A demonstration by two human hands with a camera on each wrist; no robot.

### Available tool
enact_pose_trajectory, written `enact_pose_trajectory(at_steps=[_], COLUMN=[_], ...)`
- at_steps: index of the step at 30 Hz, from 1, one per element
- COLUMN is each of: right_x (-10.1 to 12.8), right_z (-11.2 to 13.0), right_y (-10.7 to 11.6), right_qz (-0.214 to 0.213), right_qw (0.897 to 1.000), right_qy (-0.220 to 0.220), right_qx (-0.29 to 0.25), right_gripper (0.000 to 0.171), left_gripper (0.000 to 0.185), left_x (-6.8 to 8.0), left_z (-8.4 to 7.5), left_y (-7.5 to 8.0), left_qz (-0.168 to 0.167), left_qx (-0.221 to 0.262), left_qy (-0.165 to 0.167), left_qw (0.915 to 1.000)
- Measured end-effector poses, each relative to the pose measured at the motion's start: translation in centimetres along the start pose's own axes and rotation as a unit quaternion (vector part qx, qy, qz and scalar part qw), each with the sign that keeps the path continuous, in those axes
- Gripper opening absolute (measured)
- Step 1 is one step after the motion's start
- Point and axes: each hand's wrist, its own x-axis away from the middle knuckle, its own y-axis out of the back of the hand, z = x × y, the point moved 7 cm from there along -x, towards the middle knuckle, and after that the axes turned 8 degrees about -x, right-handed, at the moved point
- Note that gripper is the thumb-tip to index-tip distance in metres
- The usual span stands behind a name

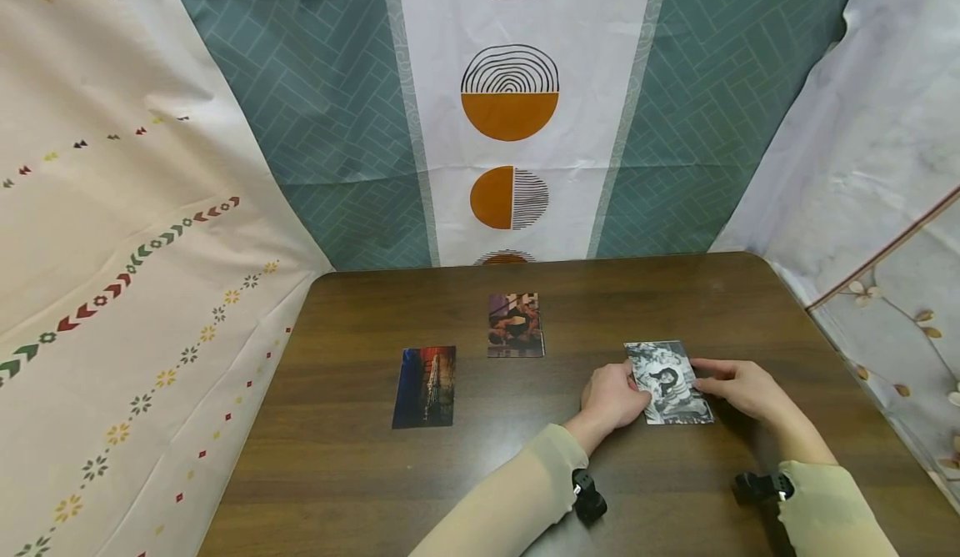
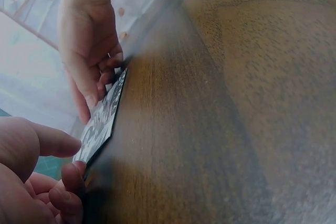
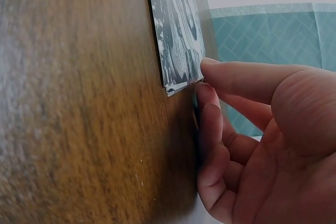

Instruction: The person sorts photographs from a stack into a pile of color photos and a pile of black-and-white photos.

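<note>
Black-and-white photo (image 1: 668, 383) lies flat on the wooden table (image 1: 337, 474), long axis running away from the person; left hand (image 1: 611, 398) and right hand (image 1: 738, 388) pinch its opposite long edges, equally near.

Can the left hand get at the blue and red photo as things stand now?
Probably yes: the left hand only touches the black-and-white photo, and bare table lies between it and the blue and red photo.

Makeshift recording booth, not a lived-in room: dark wood table (image 1: 525, 457) boxed in on 3 sides by hung patterned sheets (image 1: 510, 115) (creases visible), 3 photo cards (image 1: 516, 324) laid out.
</note>
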Motion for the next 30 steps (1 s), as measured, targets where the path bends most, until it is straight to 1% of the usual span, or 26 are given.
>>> enact_pose_trajectory(at_steps=[5, 9, 15, 16, 20, 21, 22, 23, 25, 26, 27, 28, 30], right_x=[0.09, 0.01, -0.05, -0.06, -0.09, -0.11, -0.12, -0.12, -0.13, -0.13, -0.13, -0.12, -0.12], right_z=[-0.03, -0.06, 0.02, 0.04, 0.01, -0.02, -0.03, -0.04, -0.04, -0.03, -0.02, -0.01, -0.01], right_y=[-0.18, -0.21, -0.21, -0.21, -0.21, -0.23, -0.24, -0.24, -0.22, -0.19, -0.15, -0.12, -0.07], right_qz=[0.0, -0.002, -0.005, -0.005, -0.003, -0.003, -0.002, -0.001, -0.002, -0.002, -0.003, -0.003, -0.004], right_qw=[1.0, 1.0, 1.0, 1.0, 1.0, 1.0, 1.0, 1.0, 1.0, 1.0, 1.0, 1.0, 1.0], right_qy=[-0.001, 0.0, -0.001, -0.002, -0.005, -0.006, -0.006, -0.007, -0.008, -0.009, -0.009, -0.01, -0.01], right_qx=[0.001, 0.003, -0.001, -0.002, -0.006, -0.009, -0.011, -0.013, -0.018, -0.019, -0.022, -0.024, -0.029], right_gripper=[0.062, 0.061, 0.06, 0.06, 0.06, 0.06, 0.06, 0.06, 0.06, 0.06, 0.06, 0.06, 0.059], left_gripper=[0.011, 0.018, 0.024, 0.023, 0.022, 0.019, 0.017, 0.016, 0.008, 0.01, 0.017, 0.027, 0.046], left_x=[-0.02, 0.02, 0.06, -0.12, -0.05, -0.38, -0.36, -0.21, -0.4, -0.44, -0.5, -0.19, -0.34], left_z=[-0.04, -0.14, -0.14, -0.04, -0.02, 0.17, 0.15, 0.08, 0.15, 0.17, 0.23, 0.11, 0.3], left_y=[0.05, 0.15, 0.15, -0.14, 0.04, -0.42, -0.35, -0.02, -0.25, -0.26, -0.31, 0.16, 0.0], left_qz=[-0.003, -0.006, -0.008, -0.017, -0.017, -0.03, -0.033, -0.027, -0.038, -0.037, -0.037, -0.023, -0.016], left_qx=[-0.005, -0.01, 0.0, 0.0, 0.016, 0.01, 0.013, 0.022, 0.022, 0.026, 0.032, 0.049, 0.062], left_qy=[-0.002, -0.006, -0.013, -0.02, -0.034, -0.044, -0.047, -0.046, -0.052, -0.053, -0.051, -0.043, -0.034], left_qw=[1.0, 0.9999, 0.9999, 0.9997, 0.9991, 0.9985, 0.9983, 0.9984, 0.9977, 0.9976, 0.9975, 0.9976, 0.9974])
